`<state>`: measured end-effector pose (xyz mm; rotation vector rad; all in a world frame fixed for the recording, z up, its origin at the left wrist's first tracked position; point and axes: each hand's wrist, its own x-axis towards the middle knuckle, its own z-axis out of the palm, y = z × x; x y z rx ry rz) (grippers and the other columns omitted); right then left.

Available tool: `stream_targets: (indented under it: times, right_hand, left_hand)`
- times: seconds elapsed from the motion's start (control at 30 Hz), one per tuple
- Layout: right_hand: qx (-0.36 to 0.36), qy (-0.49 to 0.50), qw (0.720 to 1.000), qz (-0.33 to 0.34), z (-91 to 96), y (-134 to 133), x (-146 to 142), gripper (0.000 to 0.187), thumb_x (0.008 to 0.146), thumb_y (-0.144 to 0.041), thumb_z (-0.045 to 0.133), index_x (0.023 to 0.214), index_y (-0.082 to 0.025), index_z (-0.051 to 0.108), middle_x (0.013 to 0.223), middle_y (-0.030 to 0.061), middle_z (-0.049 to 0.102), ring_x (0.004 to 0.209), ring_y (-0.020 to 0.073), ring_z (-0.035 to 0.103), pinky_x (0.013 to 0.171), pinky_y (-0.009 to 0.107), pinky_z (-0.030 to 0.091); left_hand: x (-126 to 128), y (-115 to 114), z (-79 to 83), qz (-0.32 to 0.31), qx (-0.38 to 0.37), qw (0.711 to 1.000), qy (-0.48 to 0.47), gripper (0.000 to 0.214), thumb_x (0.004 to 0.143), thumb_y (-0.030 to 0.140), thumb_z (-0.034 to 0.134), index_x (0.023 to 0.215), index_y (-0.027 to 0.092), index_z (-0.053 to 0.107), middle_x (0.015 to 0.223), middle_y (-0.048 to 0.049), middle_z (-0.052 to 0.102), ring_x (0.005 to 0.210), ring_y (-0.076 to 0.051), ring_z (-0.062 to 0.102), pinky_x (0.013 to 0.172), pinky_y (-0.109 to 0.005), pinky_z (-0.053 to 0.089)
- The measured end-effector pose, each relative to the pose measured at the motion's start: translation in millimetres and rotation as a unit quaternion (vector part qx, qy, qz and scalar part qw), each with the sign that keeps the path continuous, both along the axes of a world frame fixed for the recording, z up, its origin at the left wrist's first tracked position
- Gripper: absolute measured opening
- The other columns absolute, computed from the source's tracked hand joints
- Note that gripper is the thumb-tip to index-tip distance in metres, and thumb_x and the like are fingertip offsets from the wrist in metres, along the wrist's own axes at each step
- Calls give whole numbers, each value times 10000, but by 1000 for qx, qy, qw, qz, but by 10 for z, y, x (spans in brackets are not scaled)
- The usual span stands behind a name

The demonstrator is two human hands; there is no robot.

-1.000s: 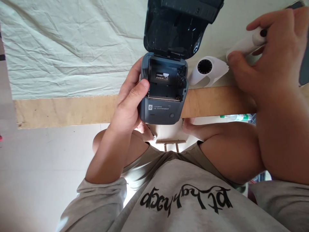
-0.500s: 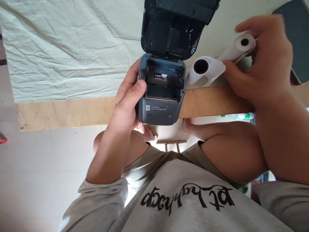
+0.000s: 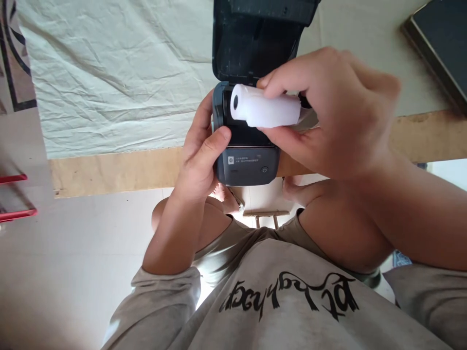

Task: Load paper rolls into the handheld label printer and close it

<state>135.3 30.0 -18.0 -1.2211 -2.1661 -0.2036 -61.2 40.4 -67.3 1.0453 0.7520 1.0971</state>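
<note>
My left hand (image 3: 200, 160) grips the left side of a small dark portable label printer (image 3: 250, 167), its thumb lying on the front rim. The printer's black lid (image 3: 255, 48) stands swung back, away from me. Between the thumb and fingers of my right hand (image 3: 343, 112) is a white paper roll (image 3: 270, 107), lying sideways with its dark core hole facing left. This roll is over the open compartment and covers most of it. Whether it touches the inside, I cannot tell. A power button shows on the printer's front right.
Wrinkled pale cloth (image 3: 109, 78) covers the table behind its bare wooden edge (image 3: 109, 170). A dark flat object (image 3: 441, 48) lies at the upper right. Red bars (image 3: 18, 214) show at the far left. Below are my legs and a small wooden stool (image 3: 265, 214).
My right hand has moved left from beside the rolls, bringing a paper roll over the printer's compartment and turning it sideways. The other roll is now hidden. My left hand keeps its grip.
</note>
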Motion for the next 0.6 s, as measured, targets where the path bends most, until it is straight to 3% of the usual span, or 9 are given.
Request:
stream_targets:
  times: [0.13,0.27,0.37,0.5,0.6]
  right_hand:
    - [28,-18,999,6,-94,26,-40,78,909,-166,556,942,-236,552,1055,-54,751,882,139,717,733,332,467]
    - [82,27,996,15,-79,-58,-85,133,918,-166,553,800,-223,531,981,-57,749,852,150,683,739,364,417]
    - [61,20,994,83,-43,-140,-106,128,880,-183,618,793,-229,537,844,-52,719,784,156,660,683,379,372]
    - [38,13,984,175,-31,-196,-77,147,870,-296,712,838,-224,588,865,-47,736,810,161,691,682,374,424]
    - [-36,92,989,109,17,-169,10,255,936,-480,598,859,-251,676,871,-11,714,881,198,671,758,416,500]
  left_hand:
    - [-19,4,64,-12,2,1000,-4,398,849,513,690,1201,329,673,1305,-21,705,1448,-330,525,1137,-457,504]
    - [-54,38,71,-30,-4,1000,3,444,796,562,742,1165,321,686,1304,-22,707,1483,-340,483,1163,-450,484]
    - [-84,101,-98,-39,32,999,-12,573,784,691,680,1233,335,654,1272,-38,712,1436,-349,521,1124,-470,503]
    - [-110,223,-409,-65,131,989,-17,792,688,623,804,1386,347,551,1270,-33,686,1200,-320,666,1010,-468,560]
    - [-120,313,-574,-72,204,976,-20,1033,528,556,916,1447,368,483,1307,-27,677,1127,-309,690,904,-426,593]
